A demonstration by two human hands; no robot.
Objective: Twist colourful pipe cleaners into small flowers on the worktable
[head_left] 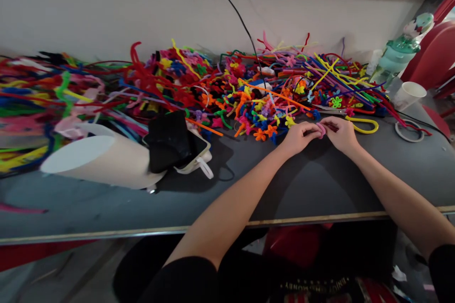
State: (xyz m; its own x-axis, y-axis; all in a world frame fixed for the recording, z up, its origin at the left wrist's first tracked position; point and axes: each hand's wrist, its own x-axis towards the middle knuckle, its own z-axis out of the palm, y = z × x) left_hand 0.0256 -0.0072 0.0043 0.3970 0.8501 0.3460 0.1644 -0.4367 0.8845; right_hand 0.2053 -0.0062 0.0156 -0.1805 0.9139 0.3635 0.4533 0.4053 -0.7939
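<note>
My left hand and my right hand meet over the dark grey table, fingers pinched together on a small pink pipe cleaner piece held between them. Just behind my hands lies a heap of small twisted pipe cleaner flowers in orange, yellow, blue and pink. A yellow pipe cleaner loop lies right of my right hand.
A wide pile of loose coloured pipe cleaners runs along the wall. A white roll and a black cloth on a white item lie at left. A green bottle, paper cup and tape ring sit at right.
</note>
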